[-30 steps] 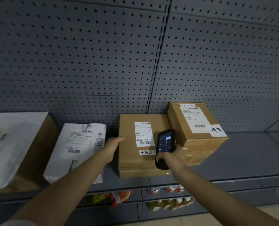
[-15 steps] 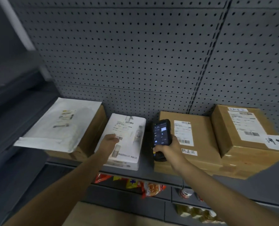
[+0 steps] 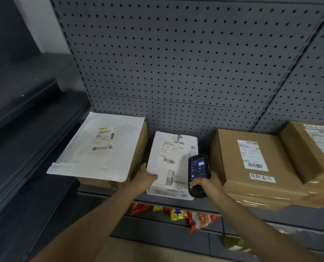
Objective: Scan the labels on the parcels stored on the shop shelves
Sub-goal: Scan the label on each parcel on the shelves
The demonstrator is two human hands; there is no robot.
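A white box parcel with barcode labels lies on the grey shelf, tilted up at the back. My left hand grips its left front edge. My right hand holds a black handheld scanner upright just to the right of that parcel, screen lit and facing me. Left of it a white padded envelope lies on top of a brown carton. To the right stand two brown cartons, one with a white label and one at the frame's right edge.
A grey pegboard wall backs the shelf. Snack packets hang on the lower shelf below the parcels. Dark shelving runs along the left side.
My view swung left. My left hand went from the middle brown carton to the white parcel's left edge, and the scanner moved left with my right hand to beside that parcel.
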